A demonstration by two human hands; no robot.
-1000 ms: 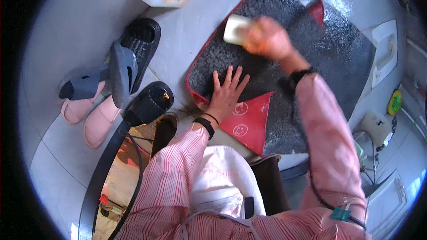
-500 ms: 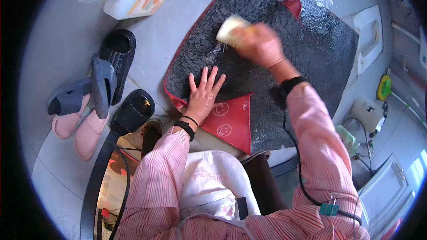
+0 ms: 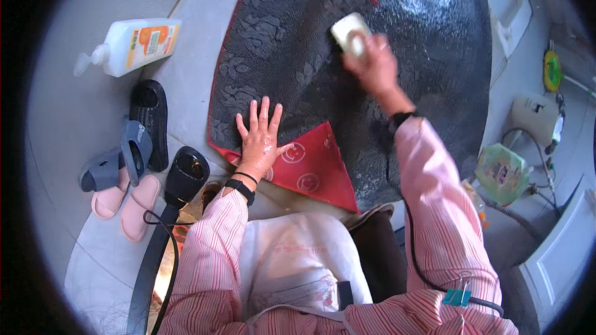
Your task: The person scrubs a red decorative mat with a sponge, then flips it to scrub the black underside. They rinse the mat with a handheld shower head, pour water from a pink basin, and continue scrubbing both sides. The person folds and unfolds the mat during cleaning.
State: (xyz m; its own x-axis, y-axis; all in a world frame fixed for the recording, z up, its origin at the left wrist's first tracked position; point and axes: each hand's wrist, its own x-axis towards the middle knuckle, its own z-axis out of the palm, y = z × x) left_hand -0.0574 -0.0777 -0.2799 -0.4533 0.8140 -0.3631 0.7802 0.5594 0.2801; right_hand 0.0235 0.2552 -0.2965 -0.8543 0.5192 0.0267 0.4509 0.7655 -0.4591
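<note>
A large dark grey mat (image 3: 279,56) with a leaf-patterned underside lies on the floor in front of me, wet on its right part. Its near corner is folded over, showing a red face (image 3: 310,177) with smiley prints; another red flap shows at the far edge. My left hand (image 3: 259,142) lies flat on the mat's near left part, fingers spread, thumb by the red fold. Over the middle of the mat, my right hand (image 3: 374,65), slightly blurred, grips a cream scrub brush (image 3: 349,30) with a loop-like handle. The bristles are hidden.
A white pump bottle (image 3: 143,43) with an orange label stands at left. Black (image 3: 149,124), blue-grey (image 3: 136,149) and pink slippers (image 3: 140,208) lie below it. A squat toilet (image 3: 509,6), a green plastic bag (image 3: 503,174) and a hose are at right.
My right hand has moved the brush rightward across the mat, away from its left part. My left hand stays flat by the fold. The whole view has shifted.
</note>
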